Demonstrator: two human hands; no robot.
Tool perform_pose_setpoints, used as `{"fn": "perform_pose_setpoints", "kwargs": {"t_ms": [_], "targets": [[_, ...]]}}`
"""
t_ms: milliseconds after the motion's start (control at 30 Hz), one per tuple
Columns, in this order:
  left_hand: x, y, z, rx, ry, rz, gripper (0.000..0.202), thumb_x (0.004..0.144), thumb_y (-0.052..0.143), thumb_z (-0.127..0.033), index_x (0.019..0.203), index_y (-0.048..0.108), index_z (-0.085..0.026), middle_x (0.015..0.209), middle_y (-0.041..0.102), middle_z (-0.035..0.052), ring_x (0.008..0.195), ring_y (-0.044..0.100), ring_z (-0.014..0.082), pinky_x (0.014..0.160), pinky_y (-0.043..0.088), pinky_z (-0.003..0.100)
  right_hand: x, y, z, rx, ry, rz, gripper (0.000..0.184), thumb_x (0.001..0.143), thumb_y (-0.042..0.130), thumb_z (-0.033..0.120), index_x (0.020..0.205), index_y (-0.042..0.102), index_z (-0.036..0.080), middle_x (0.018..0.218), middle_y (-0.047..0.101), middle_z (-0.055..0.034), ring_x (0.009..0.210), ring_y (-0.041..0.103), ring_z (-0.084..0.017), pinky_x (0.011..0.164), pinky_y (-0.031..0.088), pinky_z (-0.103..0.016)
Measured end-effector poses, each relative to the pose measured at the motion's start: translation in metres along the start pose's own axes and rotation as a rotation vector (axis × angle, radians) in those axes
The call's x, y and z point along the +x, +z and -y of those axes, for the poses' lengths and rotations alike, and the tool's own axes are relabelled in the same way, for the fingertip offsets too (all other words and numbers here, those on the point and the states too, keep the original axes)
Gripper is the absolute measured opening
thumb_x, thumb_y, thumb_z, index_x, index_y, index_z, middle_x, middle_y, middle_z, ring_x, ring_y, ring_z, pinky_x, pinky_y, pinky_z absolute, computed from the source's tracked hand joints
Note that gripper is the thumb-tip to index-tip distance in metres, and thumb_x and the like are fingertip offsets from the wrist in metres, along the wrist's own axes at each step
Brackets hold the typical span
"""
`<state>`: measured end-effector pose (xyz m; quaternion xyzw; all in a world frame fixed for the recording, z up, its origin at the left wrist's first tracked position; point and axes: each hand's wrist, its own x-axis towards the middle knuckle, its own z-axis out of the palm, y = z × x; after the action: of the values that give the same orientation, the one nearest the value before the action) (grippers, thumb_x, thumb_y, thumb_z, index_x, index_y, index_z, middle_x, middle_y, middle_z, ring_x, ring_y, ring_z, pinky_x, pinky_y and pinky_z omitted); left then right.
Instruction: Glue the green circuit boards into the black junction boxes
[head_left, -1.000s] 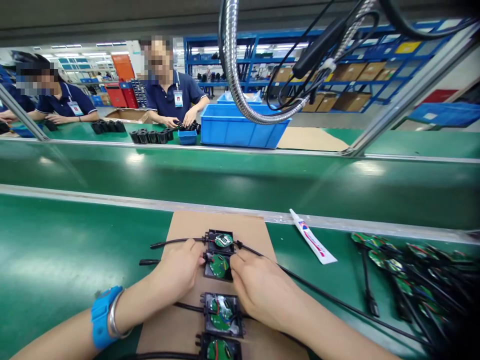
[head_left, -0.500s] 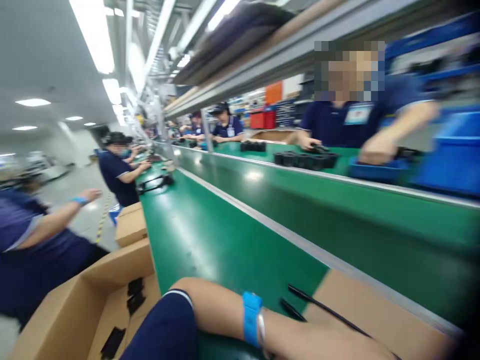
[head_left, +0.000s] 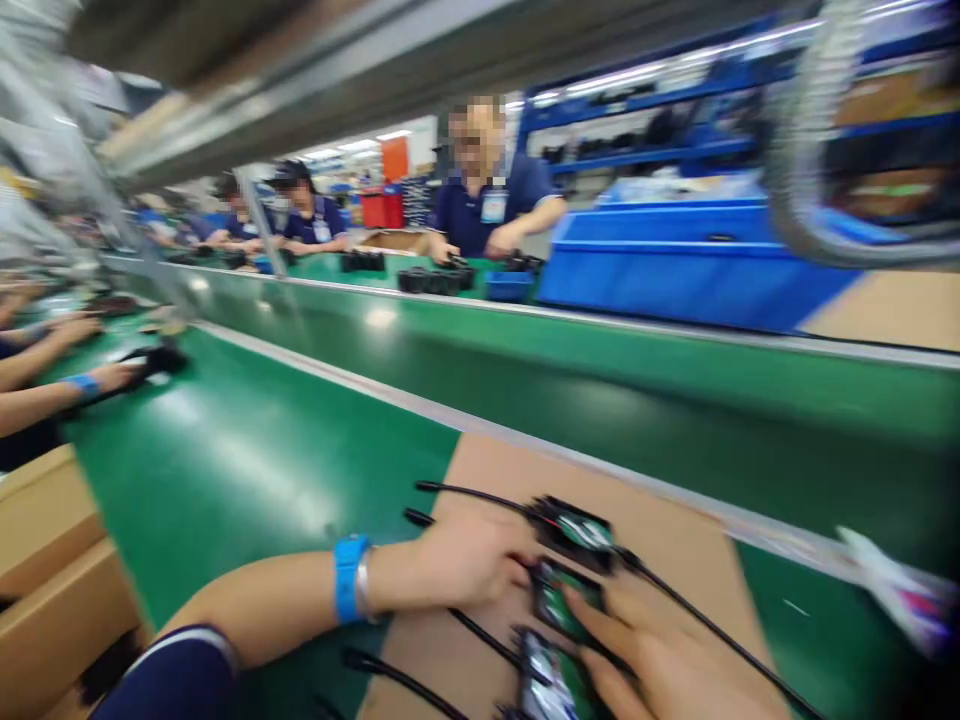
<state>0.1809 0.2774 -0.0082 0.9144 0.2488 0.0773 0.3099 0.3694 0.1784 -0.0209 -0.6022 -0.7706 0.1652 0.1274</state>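
Note:
My left hand [head_left: 480,555], with a blue wristband, has its fingers curled at the left end of a black housing holding a green circuit board [head_left: 566,600]. My right hand [head_left: 667,655] comes from the lower right, fingers stretched and apart, fingertips at the same housing. Above it lies another black housing with a green board [head_left: 581,530] and black cables at both ends. A third circuit-board unit [head_left: 544,680] lies below, partly covered by my right hand. The units rest on a cardboard sheet [head_left: 487,460]. Blur and my fingers hide the details of the grip.
A green workbench [head_left: 285,480] runs to the left, with a cardboard box [head_left: 52,610] at its edge. A metal rail [head_left: 330,370] divides it from a raised far side. Across are co-workers, black parts [head_left: 435,280] and blue bins [head_left: 675,255]. A clear plastic bag [head_left: 892,590] lies at right.
The view has swung to the right and shows the cardboard sheet with the circuit-board units. Both my hands are now visible at one unit; earlier only my left arm showed clearly.

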Motion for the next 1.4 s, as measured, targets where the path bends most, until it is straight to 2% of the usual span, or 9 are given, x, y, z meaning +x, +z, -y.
{"fn": "perform_pose_setpoints", "kwargs": {"t_ms": [100, 167, 367, 533, 767, 867, 1000, 1233, 1400], "targets": [[-0.002, 0.003, 0.005, -0.089, -0.030, -0.055, 0.009, 0.080, 0.064, -0.011, 0.088, 0.068, -0.014, 0.090, 0.070, 0.0030, 0.084, 0.065, 0.0172, 0.078, 0.051, 0.028, -0.025, -0.022, 0.011, -0.007, 0.164, 0.225, 0.043, 0.089, 0.039, 0.030, 0.125, 0.063, 0.023, 0.111, 0.063, -0.0118, 0.092, 0.064, -0.025, 0.081, 0.051, -0.039], [-0.002, 0.005, 0.004, -0.119, -0.038, -0.082, 0.009, 0.080, 0.064, -0.010, 0.086, 0.068, -0.016, 0.086, 0.070, 0.0005, 0.079, 0.064, 0.0149, 0.073, 0.050, 0.025, -0.023, -0.027, 0.018, 0.022, 0.220, 0.273, 0.044, 0.089, 0.038, 0.027, 0.125, 0.061, 0.021, 0.109, 0.062, -0.0114, 0.096, 0.062, -0.026, 0.084, 0.049, -0.041], [-0.006, 0.016, 0.001, -0.014, 0.015, -0.132, 0.011, 0.086, 0.056, -0.012, 0.087, 0.067, -0.016, 0.083, 0.065, 0.0026, 0.078, 0.059, 0.0146, 0.071, 0.048, 0.025, -0.018, -0.023, 0.020, 0.065, 0.194, 0.207, 0.040, 0.088, 0.041, 0.026, 0.121, 0.063, 0.020, 0.102, 0.061, -0.0102, 0.093, 0.062, -0.024, 0.080, 0.045, -0.035], [-0.009, 0.023, 0.005, 0.193, 0.081, -0.051, 0.020, 0.090, 0.046, -0.012, 0.083, 0.064, -0.014, 0.080, 0.059, 0.0056, 0.076, 0.056, 0.0174, 0.069, 0.049, 0.030, -0.021, -0.024, 0.019, 0.077, 0.220, 0.213, 0.038, 0.088, 0.040, 0.027, 0.118, 0.063, 0.022, 0.101, 0.060, -0.0083, 0.094, 0.061, -0.026, 0.080, 0.044, -0.039], [-0.013, 0.029, -0.012, 0.472, 0.132, 0.073, 0.027, 0.083, 0.043, -0.002, 0.099, 0.062, -0.012, 0.094, 0.061, 0.0115, 0.082, 0.056, 0.0274, 0.065, 0.052, 0.042, -0.015, -0.029, 0.026, 0.053, 0.213, 0.232, 0.035, 0.086, 0.037, 0.024, 0.108, 0.065, 0.017, 0.096, 0.061, -0.0095, 0.089, 0.061, -0.027, 0.077, 0.042, -0.039], [-0.014, 0.022, -0.013, 0.481, 0.101, 0.041, 0.022, 0.086, 0.046, -0.006, 0.098, 0.063, -0.014, 0.089, 0.062, 0.0083, 0.080, 0.057, 0.0240, 0.071, 0.053, 0.041, -0.016, -0.038, 0.027, 0.090, 0.227, 0.243, 0.035, 0.085, 0.041, 0.027, 0.108, 0.064, 0.017, 0.101, 0.061, -0.0115, 0.094, 0.059, -0.027, 0.079, 0.041, -0.038], [-0.013, 0.012, -0.017, 0.321, 0.140, -0.043, 0.024, 0.093, 0.043, -0.016, 0.112, 0.058, -0.017, 0.105, 0.061, 0.0071, 0.097, 0.056, 0.0208, 0.088, 0.050, 0.036, -0.021, -0.049, 0.023, 0.216, 0.268, 0.231, 0.029, 0.075, 0.050, 0.022, 0.101, 0.062, 0.019, 0.091, 0.062, -0.0055, 0.084, 0.056, -0.019, 0.071, 0.038, -0.029], [-0.001, 0.015, -0.017, 0.202, 0.297, 0.131, 0.017, 0.093, 0.041, -0.018, 0.092, 0.058, -0.016, 0.103, 0.059, 0.0049, 0.094, 0.055, 0.0197, 0.089, 0.045, 0.037, -0.028, -0.042, 0.017, 0.175, 0.308, 0.132, 0.005, 0.077, 0.047, 0.019, 0.078, 0.053, 0.018, 0.076, 0.058, -0.0015, 0.069, 0.048, -0.015, 0.063, 0.031, -0.027], [0.000, 0.017, -0.017, 0.254, 0.306, 0.171, 0.015, 0.090, 0.041, -0.016, 0.091, 0.056, -0.014, 0.100, 0.059, 0.0058, 0.092, 0.054, 0.0203, 0.088, 0.043, 0.036, -0.023, -0.035, 0.014, 0.137, 0.274, 0.104, 0.021, 0.089, 0.037, 0.021, 0.077, 0.054, 0.017, 0.083, 0.062, -0.0041, 0.075, 0.053, -0.015, 0.068, 0.033, -0.028]]}}
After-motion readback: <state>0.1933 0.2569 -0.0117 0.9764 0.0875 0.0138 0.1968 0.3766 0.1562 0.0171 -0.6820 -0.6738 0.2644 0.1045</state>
